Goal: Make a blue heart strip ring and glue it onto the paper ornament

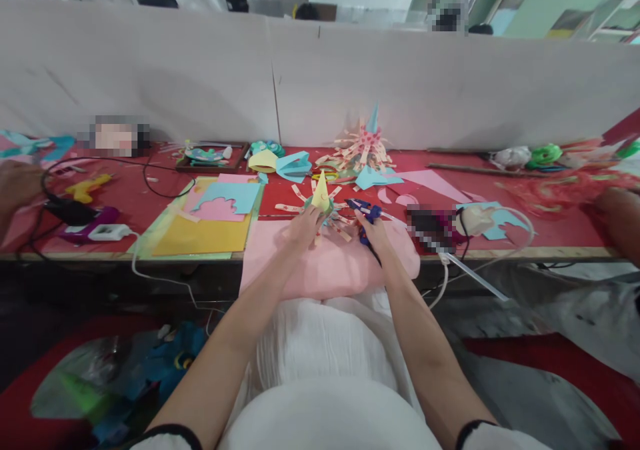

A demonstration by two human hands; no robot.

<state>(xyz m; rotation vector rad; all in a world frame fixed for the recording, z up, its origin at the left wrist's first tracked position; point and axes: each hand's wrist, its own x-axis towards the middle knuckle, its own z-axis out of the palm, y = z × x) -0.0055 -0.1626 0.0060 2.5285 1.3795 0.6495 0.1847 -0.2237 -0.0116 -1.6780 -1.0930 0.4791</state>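
In the middle of the bench, my left hand [306,225] is closed on the near side of a paper craft [322,190] with a yellow cone on top and patterned strips spreading out all round. Its fingertips press near the base of the cone. Just to the right, my right hand [375,230] is wrapped round a dark blue glue gun [364,209], whose nozzle points left toward the craft's strips. Pink sheeting [330,270] lies under both forearms and hangs over the bench's front edge.
A similar finished-looking craft with a blue cone [372,127] stands behind. Coloured paper sheets [205,233] lie to the left, beside a yellow glue gun [90,187] and a purple power strip [90,229]. White cables [165,278] droop off the front edge. Other people's hands [620,220] show at both sides.
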